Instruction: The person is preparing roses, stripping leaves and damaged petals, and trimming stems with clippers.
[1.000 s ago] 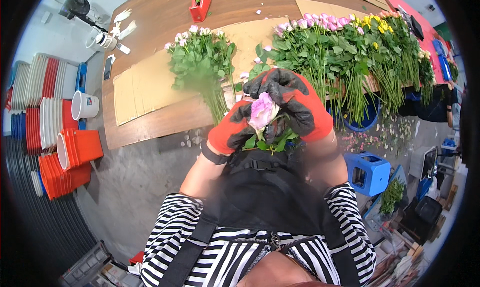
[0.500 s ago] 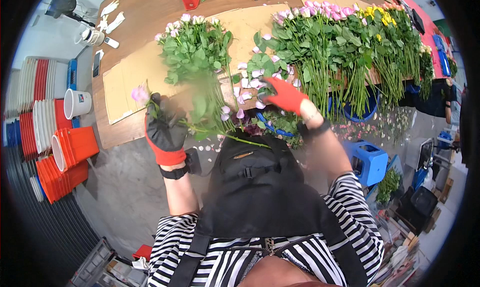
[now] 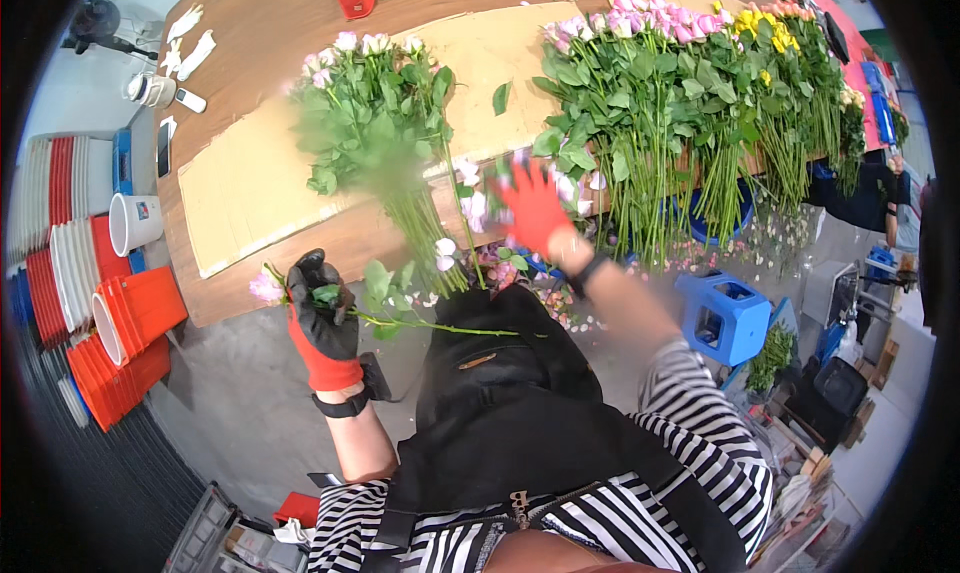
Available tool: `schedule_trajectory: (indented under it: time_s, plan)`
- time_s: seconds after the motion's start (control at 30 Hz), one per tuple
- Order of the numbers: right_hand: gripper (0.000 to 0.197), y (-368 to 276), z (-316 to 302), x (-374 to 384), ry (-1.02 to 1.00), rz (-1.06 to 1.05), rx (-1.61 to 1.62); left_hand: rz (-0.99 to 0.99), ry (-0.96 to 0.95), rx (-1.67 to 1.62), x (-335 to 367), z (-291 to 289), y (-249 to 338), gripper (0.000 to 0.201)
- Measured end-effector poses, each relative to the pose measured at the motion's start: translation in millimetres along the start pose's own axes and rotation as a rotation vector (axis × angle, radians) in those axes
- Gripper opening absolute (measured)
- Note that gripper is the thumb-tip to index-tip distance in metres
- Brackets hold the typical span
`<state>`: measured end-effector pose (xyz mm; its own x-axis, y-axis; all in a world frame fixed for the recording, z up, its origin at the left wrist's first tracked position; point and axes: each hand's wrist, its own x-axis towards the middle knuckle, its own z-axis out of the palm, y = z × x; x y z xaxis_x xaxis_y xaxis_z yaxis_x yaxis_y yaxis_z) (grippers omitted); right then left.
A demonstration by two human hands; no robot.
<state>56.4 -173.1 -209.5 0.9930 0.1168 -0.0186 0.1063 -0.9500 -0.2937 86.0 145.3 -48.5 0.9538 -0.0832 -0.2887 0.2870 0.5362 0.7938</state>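
Left gloved hand [image 3: 322, 313] is still grasping the pink rose [image 3: 267, 287], now hanging lower, by the table's [image 3: 260, 33] front edge. Right gloved hand [image 3: 536, 209], blurred, is now spreading its fingers, released, among loose petals [image 3: 474, 211].

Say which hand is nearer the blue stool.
Right. The right hand is up and left of the blue stool, near loose petals; the left hand is much farther left, holding a pink rose.
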Motion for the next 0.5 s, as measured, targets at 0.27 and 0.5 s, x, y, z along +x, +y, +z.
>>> schedule_trajectory:
  time_s: [0.27,0.5]
  plan:
    - [0.061,27.4,-36.0,-36.5,0.208,0.333,0.267,0.001,0.081,0.094,23.1,30.1,-3.3,0.037]
    - [0.067,25.4,-16.1,-38.3,0.08,0.381,0.056,-0.055,0.035,0.063,19.2,33.5,-12.9,0.039]
